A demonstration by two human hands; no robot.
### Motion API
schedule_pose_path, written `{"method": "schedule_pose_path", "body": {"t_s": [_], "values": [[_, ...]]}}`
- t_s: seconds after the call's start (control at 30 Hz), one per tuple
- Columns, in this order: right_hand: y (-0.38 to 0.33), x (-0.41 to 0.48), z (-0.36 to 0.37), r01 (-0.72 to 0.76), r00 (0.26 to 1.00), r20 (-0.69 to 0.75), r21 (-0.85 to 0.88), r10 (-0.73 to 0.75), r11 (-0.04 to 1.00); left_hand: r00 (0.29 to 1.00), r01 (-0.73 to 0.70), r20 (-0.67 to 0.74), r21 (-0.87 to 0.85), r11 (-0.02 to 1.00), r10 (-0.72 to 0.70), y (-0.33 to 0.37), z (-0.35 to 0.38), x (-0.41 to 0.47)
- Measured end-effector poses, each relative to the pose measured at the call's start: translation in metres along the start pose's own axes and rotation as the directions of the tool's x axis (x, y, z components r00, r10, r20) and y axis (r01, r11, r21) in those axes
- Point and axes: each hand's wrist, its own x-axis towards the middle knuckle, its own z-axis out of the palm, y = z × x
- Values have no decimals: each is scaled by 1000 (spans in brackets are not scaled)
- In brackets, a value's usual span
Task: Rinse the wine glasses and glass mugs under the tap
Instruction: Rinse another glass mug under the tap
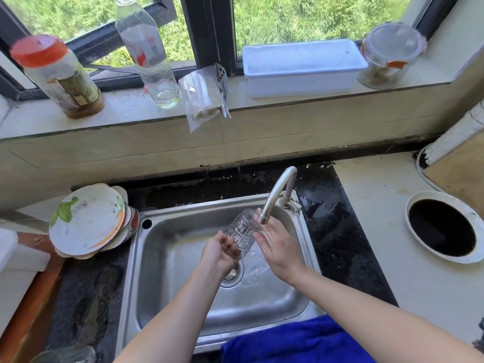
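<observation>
Hands of a person meet over a stainless steel sink (167, 258), and between them is a clear patterned glass mug (242, 230). The mug lies tilted, one end low and toward the left, the other end higher, just beside the mouth of the curved metal tap (277, 191). The left hand (218, 254) takes the lower end from below: its fingers (230, 244) are curled round the glass and show through it. The right hand (279, 248) lies against the right side of the mug, directly under the tap mouth; its fingers (258, 212) reach rather straight along the glass and touch it. I cannot tell if the thumb hooks round it. Water spreads on the sink floor near the round metal drain (231, 275), which is just below the hands.

On the dark surface (86, 297) left of the sink stands a stack of white plates with green and orange drawing (86, 224). A blue cloth (296, 341) hangs over the front rim of the sink. On the window sill (288, 99) behind stand a jar with orange lid (56, 74), a clear plastic bottle (149, 53) and a white plastic box (301, 66).
</observation>
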Motion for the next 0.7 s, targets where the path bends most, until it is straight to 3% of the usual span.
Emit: {"method": "schedule_pose_path", "body": {"t_s": [0.07,0.17,0.2,0.37,0.4,0.43,0.5,0.53,0.57,0.6,0.7], "values": [[-5,0,-3,-33,999,22,23,32,999,1000,-8,-3,20,1000,8,-1,1,3],[-1,2,-7,104,982,166,-111,-85,988,999,15,30,75,997,-17,2,0,6],[2,4,-12,84,979,191,-103,-64,991,999,17,43,81,997,-20,3,0,8],[5,5,-16,-249,926,317,109,204,962,989,-138,74,160,977,128,9,2,9],[3,4,-13,-354,906,327,233,270,906,980,-195,86,185,963,182,12,2,7],[3,7,-11,-489,864,338,389,372,781,969,-239,115,208,949,218,13,2,7],[4,17,-12,-701,696,410,565,589,434,949,-298,187,268,916,253,12,4,3],[5,21,-14,-742,634,439,578,636,340,938,-327,220,297,897,269,11,6,0],[6,25,-17,-756,614,436,564,657,332,925,-357,259,331,874,279,9,9,-2],[8,27,-19,-737,648,381,534,659,416,914,-384,280,365,848,293,8,11,-4],[5,30,-24,-537,840,161,377,517,755,885,-460,325,494,737,335,6,18,-10]]}}
